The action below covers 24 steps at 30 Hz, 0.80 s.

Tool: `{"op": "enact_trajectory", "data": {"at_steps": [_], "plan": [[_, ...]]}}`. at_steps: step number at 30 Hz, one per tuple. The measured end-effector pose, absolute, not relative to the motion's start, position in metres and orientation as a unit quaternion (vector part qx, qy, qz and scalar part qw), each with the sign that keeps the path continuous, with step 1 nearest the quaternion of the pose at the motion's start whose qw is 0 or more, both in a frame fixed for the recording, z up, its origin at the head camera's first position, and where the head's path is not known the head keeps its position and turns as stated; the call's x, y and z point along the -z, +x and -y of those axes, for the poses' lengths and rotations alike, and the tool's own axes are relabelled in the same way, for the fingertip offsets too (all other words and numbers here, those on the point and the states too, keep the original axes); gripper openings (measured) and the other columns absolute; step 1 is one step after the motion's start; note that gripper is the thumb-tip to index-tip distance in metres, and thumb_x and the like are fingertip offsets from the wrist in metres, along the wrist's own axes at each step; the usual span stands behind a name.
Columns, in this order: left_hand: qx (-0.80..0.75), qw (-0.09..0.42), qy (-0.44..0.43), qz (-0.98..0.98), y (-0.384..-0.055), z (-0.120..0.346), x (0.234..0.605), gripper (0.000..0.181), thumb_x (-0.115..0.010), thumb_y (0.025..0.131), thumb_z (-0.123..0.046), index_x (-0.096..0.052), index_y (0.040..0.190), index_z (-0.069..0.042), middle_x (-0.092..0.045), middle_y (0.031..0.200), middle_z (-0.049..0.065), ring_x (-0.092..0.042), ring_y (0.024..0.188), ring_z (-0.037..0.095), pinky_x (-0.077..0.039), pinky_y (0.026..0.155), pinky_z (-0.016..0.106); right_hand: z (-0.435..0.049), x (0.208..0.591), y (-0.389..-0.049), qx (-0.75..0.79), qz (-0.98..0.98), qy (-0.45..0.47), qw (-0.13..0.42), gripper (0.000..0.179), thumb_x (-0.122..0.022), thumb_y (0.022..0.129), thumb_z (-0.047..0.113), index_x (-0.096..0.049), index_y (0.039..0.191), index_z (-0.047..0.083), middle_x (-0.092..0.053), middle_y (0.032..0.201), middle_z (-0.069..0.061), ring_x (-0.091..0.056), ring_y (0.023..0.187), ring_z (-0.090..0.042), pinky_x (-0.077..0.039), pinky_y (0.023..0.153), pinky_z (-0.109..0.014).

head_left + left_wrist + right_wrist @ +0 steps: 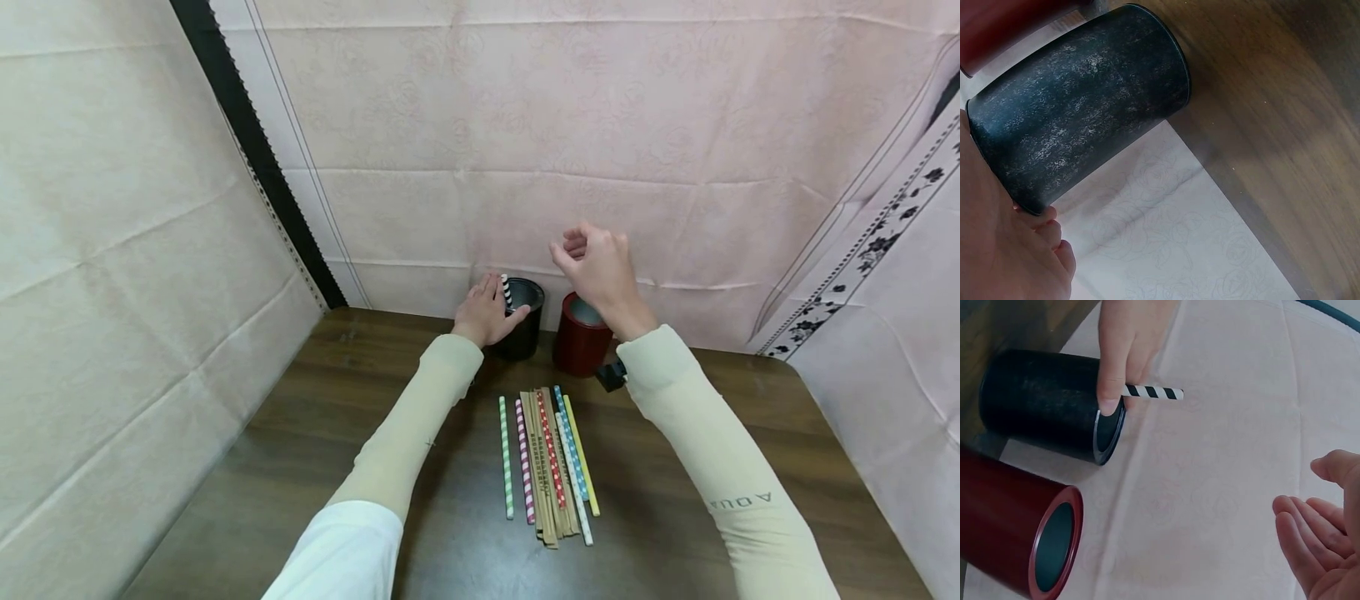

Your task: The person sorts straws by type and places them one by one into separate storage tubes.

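Brown table (300, 467) with pale cloth (525, 125) behind it, two cups near the far edge

Nearest thing: a row of straws (538, 467) around the middle of the table, mostly pointing at the far edge. Past those is the red cup (579, 346), then the black cup (522, 340) to its left, a touch closer to the far edge. The black-and-white straw (1154, 392) stands almost upright in the black cup, on its left side. The left hand (483, 312) is way nearer: the straw's top pokes up right beside its fairly straight fingers, thumb spread at the rim, not visibly closed on anything. The right hand (600, 267) is up by the red cup, well apart, loosely curled with nothing in it.
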<state>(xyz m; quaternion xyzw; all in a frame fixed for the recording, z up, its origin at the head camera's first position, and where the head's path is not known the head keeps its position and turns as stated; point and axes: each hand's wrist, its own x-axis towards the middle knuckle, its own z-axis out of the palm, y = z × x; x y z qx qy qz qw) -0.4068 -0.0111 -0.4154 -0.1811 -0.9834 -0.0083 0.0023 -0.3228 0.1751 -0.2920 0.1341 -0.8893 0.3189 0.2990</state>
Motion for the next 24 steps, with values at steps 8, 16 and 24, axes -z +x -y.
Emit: {"op": "enact_trajectory", "data": {"at_steps": [8, 16, 24], "plan": [[0.013, 0.005, -0.185, 0.983, -0.406, 0.012, 0.416, 0.096, -0.013, 0.106, -0.074, -0.009, 0.169, -0.002, -0.005, 0.18, 0.011, -0.005, 0.168, 0.025, -0.013, 0.136, 0.037, -0.185, 0.297, -0.304, -0.276, 0.924, 0.142, 0.222, 0.031, -0.073, 0.099, 0.019, -0.076, 0.112, -0.009, -0.08, 0.104, -0.025, -0.08, 0.094, -0.037, -0.066, 0.083, -0.05], [0.022, 0.007, -0.187, 0.982, -0.404, 0.013, 0.413, 0.094, -0.014, 0.107, -0.073, -0.01, 0.169, -0.003, -0.004, 0.18, 0.011, -0.004, 0.168, 0.024, -0.013, 0.137, 0.037, -0.197, 0.308, -0.29, -0.242, 0.951, 0.139, 0.135, 0.029, -0.072, 0.1, 0.018, -0.075, 0.111, -0.008, -0.079, 0.106, -0.025, -0.079, 0.097, -0.036, -0.065, 0.085, -0.051], [0.026, 0.008, -0.188, 0.982, -0.403, 0.012, 0.413, 0.094, -0.015, 0.107, -0.072, -0.01, 0.169, -0.002, -0.007, 0.18, 0.012, -0.007, 0.168, 0.025, -0.014, 0.136, 0.037, -0.208, 0.329, -0.286, -0.21, 0.969, 0.12, 0.043, 0.033, -0.073, 0.099, 0.02, -0.074, 0.114, -0.009, -0.076, 0.112, -0.026, -0.076, 0.1, -0.037, -0.064, 0.089, -0.051]]}}
